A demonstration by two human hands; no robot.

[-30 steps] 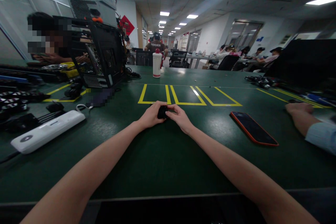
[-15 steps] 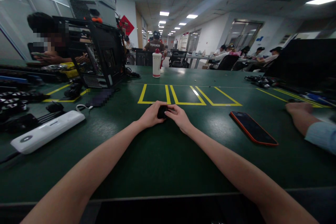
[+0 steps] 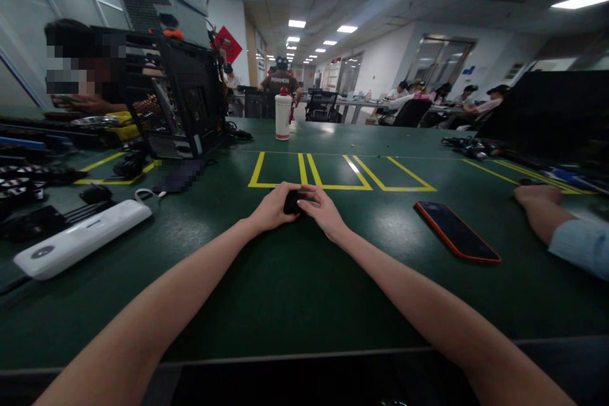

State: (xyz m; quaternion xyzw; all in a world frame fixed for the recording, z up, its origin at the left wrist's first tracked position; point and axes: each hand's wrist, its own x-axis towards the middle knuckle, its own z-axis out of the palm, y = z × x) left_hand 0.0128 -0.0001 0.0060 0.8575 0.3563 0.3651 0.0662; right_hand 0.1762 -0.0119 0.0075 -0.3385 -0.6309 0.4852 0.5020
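We hold a small black object (image 3: 292,202) at the middle of the green desk (image 3: 295,298), well in from the near edge. Our left hand (image 3: 272,208) is curled around it, fingers over the top and thumb low on the near side, and our right hand (image 3: 324,210) has thumb and fingertips closed on its right end. The fingertips of both hands meet above it.

Just beyond, toward the far edge, three yellow tape outlines (image 3: 347,188) lie side by side, and a white bottle (image 3: 282,119) with a red lid stands upright near that edge. To the right lies a phone (image 3: 457,232) with an orange rim, slanting toward the near edge. Past it, a co-worker's hand (image 3: 537,195) rests on the desk. On the left lie a white power strip (image 3: 85,238) and black cables (image 3: 38,222); farther back stands an open black computer case (image 3: 190,101).

Our own fingers hide most of the object. What shows is a plain, dark patch, too small to read any marking. A dark sliver shows past our left knuckles; we cannot tell whether it belongs to the same piece. The visible patch faces the near edge, but its long axis we cannot make out.
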